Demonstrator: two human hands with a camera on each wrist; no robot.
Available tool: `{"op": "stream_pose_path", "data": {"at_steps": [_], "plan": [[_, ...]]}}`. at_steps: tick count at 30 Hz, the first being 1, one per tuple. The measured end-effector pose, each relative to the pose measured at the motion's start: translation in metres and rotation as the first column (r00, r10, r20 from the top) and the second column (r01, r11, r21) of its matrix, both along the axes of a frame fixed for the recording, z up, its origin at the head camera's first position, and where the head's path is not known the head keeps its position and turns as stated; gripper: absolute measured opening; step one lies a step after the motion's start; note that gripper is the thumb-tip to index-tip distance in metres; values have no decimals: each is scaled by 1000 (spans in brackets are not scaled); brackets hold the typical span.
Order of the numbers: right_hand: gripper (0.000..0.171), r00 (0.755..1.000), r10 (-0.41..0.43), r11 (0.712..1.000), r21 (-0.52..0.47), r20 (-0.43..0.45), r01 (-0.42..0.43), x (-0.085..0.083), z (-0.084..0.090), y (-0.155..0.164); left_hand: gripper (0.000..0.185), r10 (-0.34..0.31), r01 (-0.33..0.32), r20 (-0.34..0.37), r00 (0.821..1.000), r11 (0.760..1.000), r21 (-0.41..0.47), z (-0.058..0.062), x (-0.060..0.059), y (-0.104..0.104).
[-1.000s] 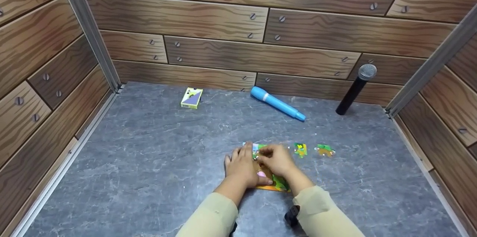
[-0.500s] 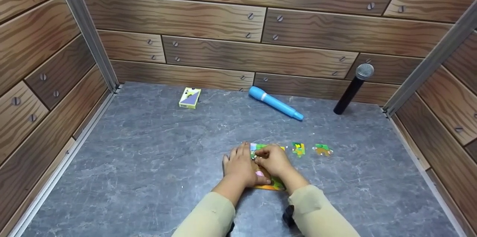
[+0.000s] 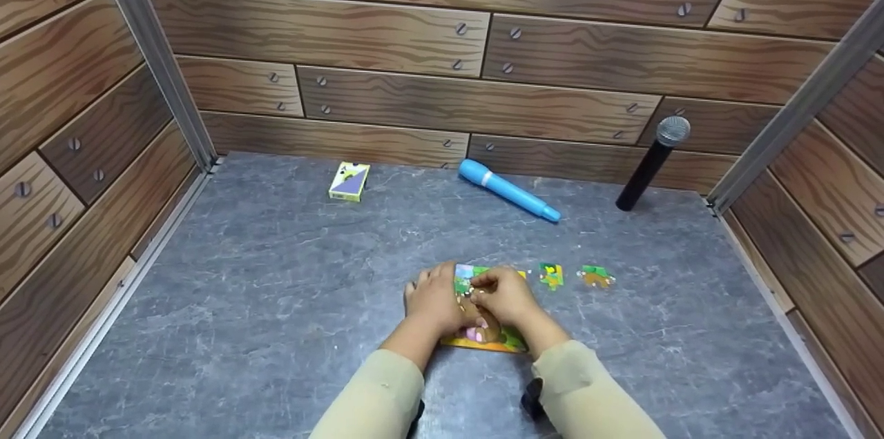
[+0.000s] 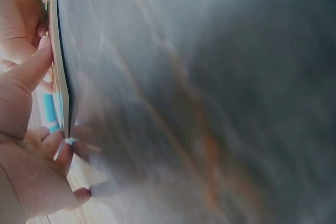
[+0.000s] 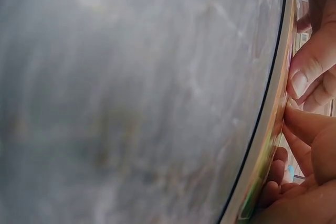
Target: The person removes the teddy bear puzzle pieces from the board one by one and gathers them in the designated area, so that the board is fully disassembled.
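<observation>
A colourful jigsaw puzzle board (image 3: 492,337) with a brown animal picture lies flat on the grey surface, partly covered by both hands. My left hand (image 3: 434,301) rests over its left side, the thumb reaching in across the picture; in the left wrist view that thumb (image 4: 37,64) touches the board by its edge. At the upper middle of the board, my right hand (image 3: 510,297) has thumb and index finger together, pinching a small puzzle piece mostly hidden by the fingers. Two loose puzzle pieces, a green and yellow one (image 3: 552,276) and a brown and green one (image 3: 596,277), lie to the right.
Behind the board lie a yellow and purple card box (image 3: 349,181) and a blue microphone-shaped stick (image 3: 510,190). A black microphone (image 3: 653,163) stands at the back right. Wood-patterned walls (image 3: 387,94) enclose the back and sides.
My left hand has shifted left and its thumb has drawn back, uncovering more of the picture. The right hand stays at nearly the same place on the board. The head view has drifted slightly.
</observation>
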State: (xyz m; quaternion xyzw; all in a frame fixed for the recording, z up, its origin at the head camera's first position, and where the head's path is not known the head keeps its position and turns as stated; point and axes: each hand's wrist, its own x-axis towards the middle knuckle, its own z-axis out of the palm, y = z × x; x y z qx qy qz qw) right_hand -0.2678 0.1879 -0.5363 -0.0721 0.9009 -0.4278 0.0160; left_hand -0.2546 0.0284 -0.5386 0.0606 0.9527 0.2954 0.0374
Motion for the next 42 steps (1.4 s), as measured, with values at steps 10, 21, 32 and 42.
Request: {"op": "stream_pose_path", "data": {"at_steps": [10,21,32,42], "plan": [[16,999,-34,999,-39,31,35,0,1,-2,113,3,-4,25,1000,1000,24,7,5,-2],[14,998,-63,997,-41,17,63,0,0,-5,120,3,-4,40,999,1000,9,8,5,-3],[9,997,-75,988,-129,34,79,0,-2,-3,124,8,-9,27,1000,1000,18,8,5,-1],[11,995,-97,980,-171,8,97,2,-2,1,125,15,-15,46,999,1000,-6,4,3,0]]}}
